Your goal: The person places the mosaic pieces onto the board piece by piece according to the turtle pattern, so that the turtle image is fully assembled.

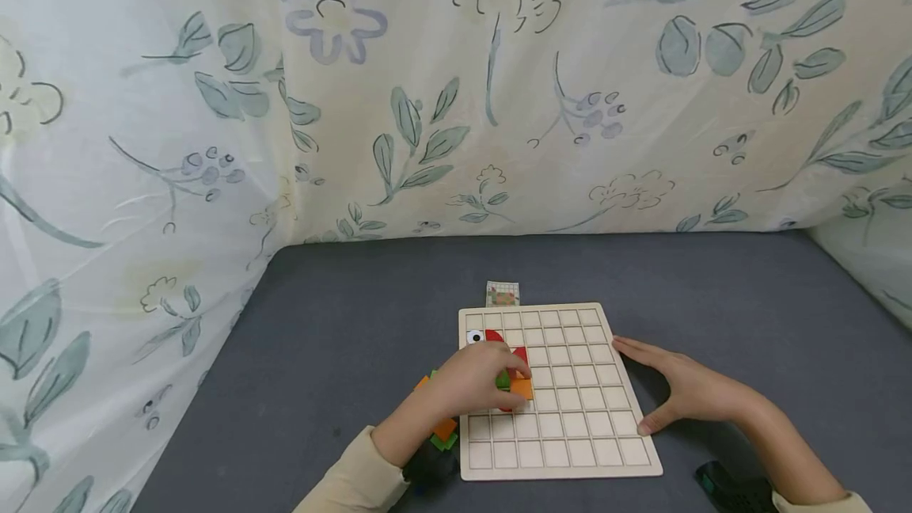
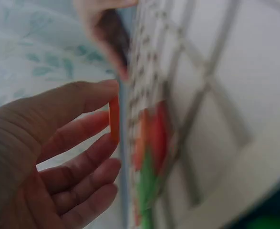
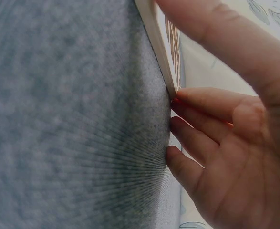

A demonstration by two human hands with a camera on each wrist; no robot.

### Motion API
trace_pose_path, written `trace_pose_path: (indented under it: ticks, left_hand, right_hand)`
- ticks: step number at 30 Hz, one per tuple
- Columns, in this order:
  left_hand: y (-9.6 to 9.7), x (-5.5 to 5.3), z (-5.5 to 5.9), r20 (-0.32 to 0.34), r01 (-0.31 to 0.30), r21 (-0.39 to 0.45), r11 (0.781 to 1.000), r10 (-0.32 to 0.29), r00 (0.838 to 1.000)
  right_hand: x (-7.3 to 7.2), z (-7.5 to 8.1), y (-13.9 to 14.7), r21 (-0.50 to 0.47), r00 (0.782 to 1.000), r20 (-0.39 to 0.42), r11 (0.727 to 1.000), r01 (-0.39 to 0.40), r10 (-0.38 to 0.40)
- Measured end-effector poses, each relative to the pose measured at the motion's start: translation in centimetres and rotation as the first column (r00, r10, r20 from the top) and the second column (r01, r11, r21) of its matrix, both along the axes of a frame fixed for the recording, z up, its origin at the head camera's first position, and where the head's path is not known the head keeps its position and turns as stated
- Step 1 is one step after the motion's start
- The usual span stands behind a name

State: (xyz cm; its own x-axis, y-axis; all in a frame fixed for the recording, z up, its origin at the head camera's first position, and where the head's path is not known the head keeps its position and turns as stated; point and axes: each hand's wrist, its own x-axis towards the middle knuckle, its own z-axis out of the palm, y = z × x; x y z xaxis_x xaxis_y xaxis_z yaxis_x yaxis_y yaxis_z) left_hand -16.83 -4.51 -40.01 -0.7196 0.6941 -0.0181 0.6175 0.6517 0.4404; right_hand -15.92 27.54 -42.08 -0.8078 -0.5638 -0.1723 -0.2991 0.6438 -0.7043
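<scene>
My left hand point(image 1: 473, 378) is over the left part of a pale wooden grid board point(image 1: 577, 450), pinching a thin orange tile point(image 2: 114, 119) between thumb and fingertips. Beside that hand, red pieces point(image 1: 493, 336), a green piece point(image 1: 503, 380) and a white tile with a black-dot eye point(image 1: 474, 336) lie on the grid. The left hand partly covers these pieces. My right hand point(image 1: 694, 386) touches the board's right edge, its thumb and forefinger spread apart along it. In the right wrist view the fingers point(image 3: 211, 102) are nearly straight at the board's edge.
Loose orange and green pieces point(image 1: 445, 440) lie left of the board, partly behind the left wrist. A small printed card point(image 1: 503, 294) sits at the board's far edge. Near the right forearm is a black object point(image 1: 720, 485). A floral curtain point(image 1: 427, 101) surrounds the dark grey table point(image 1: 342, 323).
</scene>
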Motion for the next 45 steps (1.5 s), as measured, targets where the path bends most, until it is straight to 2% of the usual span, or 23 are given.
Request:
trace_pose_path:
  ticks: [5,9,15,22,26,32,38,45]
  left_hand:
    - [0.3,0.3,-1.1,-0.033,0.001,-0.048,0.999,-0.002,0.999]
    - [0.3,0.4,-1.5,-0.060,-0.003,-0.043,0.999,0.001,0.998]
    - [0.5,0.7,-1.5,-0.102,-0.008,-0.024,1.000,0.006,0.995]
    - [0.8,1.0,-1.4,-0.150,-0.024,-0.069,0.997,0.013,0.989]
    - [0.8,1.0,-1.5,-0.166,-0.014,-0.078,0.997,0.000,0.986]
    - [0.7,0.9,-1.7,-0.194,0.017,-0.034,0.999,-0.023,0.981]
    - [-0.1,0.9,-1.1,-0.118,0.003,-0.005,1.000,-0.004,0.993]
    - [-1.9,0.4,-0.1,0.030,-0.046,0.017,0.999,0.046,0.999]
  right_hand:
    - [-0.1,0.2,-0.1,0.015,1.000,-0.002,1.000,0.005,-0.005]
    - [-0.1,0.2,-0.1,0.015,1.000,-0.003,1.000,0.006,-0.006]
    - [-0.1,0.2,-0.1,0.016,1.000,-0.007,1.000,0.006,-0.006]
    - [-0.1,0.2,-0.1,0.031,1.000,-0.015,1.000,0.004,-0.003]
    - [-0.1,0.2,0.0,0.022,1.000,-0.016,1.000,-0.004,0.004]
    - [-0.1,0.0,-0.1,0.013,1.000,-0.016,1.000,-0.011,0.011]
    - [0.0,-0.1,-0.1,0.016,1.000,-0.005,1.000,-0.001,0.001]
    - [0.0,-0.1,-0.1,0.027,1.000,-0.004,1.000,0.014,-0.014]
